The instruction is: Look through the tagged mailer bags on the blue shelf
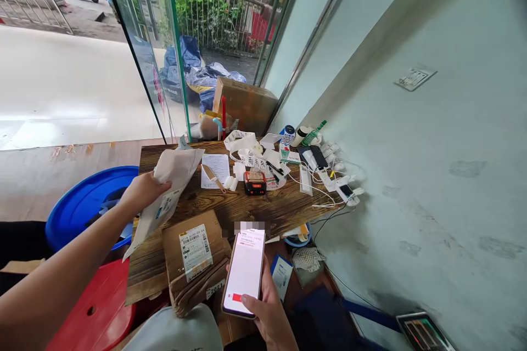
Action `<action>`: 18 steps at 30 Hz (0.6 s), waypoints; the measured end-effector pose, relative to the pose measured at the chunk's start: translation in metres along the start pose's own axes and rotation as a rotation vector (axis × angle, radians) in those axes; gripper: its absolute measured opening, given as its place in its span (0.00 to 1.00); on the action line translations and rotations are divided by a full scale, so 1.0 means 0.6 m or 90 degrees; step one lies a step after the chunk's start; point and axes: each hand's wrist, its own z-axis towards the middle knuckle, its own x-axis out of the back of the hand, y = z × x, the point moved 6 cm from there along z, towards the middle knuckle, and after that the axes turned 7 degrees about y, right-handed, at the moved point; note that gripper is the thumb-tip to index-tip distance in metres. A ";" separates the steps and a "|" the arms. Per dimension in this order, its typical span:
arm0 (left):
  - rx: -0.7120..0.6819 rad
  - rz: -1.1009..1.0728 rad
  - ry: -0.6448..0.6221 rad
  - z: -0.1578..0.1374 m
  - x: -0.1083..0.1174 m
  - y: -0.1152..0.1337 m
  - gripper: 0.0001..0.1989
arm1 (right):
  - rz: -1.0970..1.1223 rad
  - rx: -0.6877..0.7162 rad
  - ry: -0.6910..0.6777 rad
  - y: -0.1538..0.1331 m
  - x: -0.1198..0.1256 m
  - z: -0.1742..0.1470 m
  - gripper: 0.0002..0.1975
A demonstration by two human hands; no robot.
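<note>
Gripping a pale mailing packet (181, 167) in our left hand (144, 191), thumb pressed on its upper face, we hold it over the left end of a dark wooden table (242, 211); whether its underside touches the wood, we cannot tell. Our right hand (269, 312) is wrapped around a phone (246, 274) held upright before us, the thumb at a red patch low on the lit screen; whether it touches the glass is unclear. Between our hands, at the table's near edge, sits a brown carton (196, 252) bearing a printed white label (195, 250).

Farther back on the tabletop, a brown-bladed knife (212, 176) lies partly over a printed sheet (222, 163), with a black-and-red device (255, 182) to its right. Behind that device are curled paper strips (252, 159), and white cables (321, 197) tangle toward the wall (432, 164). To our left, a blue tub (78, 203) stands beside the table, above a red stool (102, 307) in our view. Beyond the table, a large cardboard box (246, 101) rests near blue bags (187, 60), seen partly through a glass panel (140, 38).
</note>
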 end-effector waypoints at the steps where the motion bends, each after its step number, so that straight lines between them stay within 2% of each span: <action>1: -0.002 0.002 0.001 -0.001 0.001 0.001 0.24 | 0.003 -0.007 0.005 0.002 0.002 0.000 0.51; 5: -0.006 0.011 0.015 0.000 0.000 0.003 0.24 | 0.001 -0.031 0.028 0.009 0.013 -0.003 0.53; 11: -0.006 0.022 0.039 0.005 -0.009 -0.001 0.22 | -0.017 -0.023 0.027 0.004 0.015 -0.006 0.54; 18: -0.018 0.010 0.050 0.008 -0.015 -0.006 0.23 | 0.011 -0.005 0.028 0.022 0.031 0.003 0.54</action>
